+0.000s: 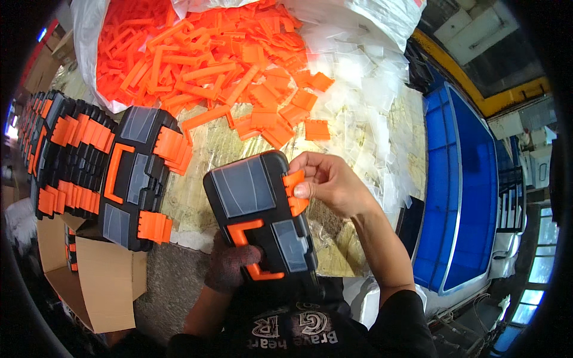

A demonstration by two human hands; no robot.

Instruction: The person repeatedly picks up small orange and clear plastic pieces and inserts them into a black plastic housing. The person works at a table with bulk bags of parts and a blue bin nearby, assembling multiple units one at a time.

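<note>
My left hand (233, 266), in a dark glove, grips a black plastic toolbox (264, 223) by its orange handle area, thumb through the handle opening. The box is tilted in front of my chest, its lid with clear compartment covers facing up. My bare right hand (329, 183) pinches an orange plastic latch (294, 193) between thumb and fingers. That latch lies against the box's right edge near the upper corner. At the box's lower right edge no orange latch shows. The fingers behind the latch are partly hidden.
A white sack spills orange handles and latches (215, 67) onto the table (192, 201). Clear plastic panels (358, 89) lie to the right. Stacked black toolboxes (134, 179) stand left, above an open cardboard box (103, 282). A blue bin (474, 192) stands at right.
</note>
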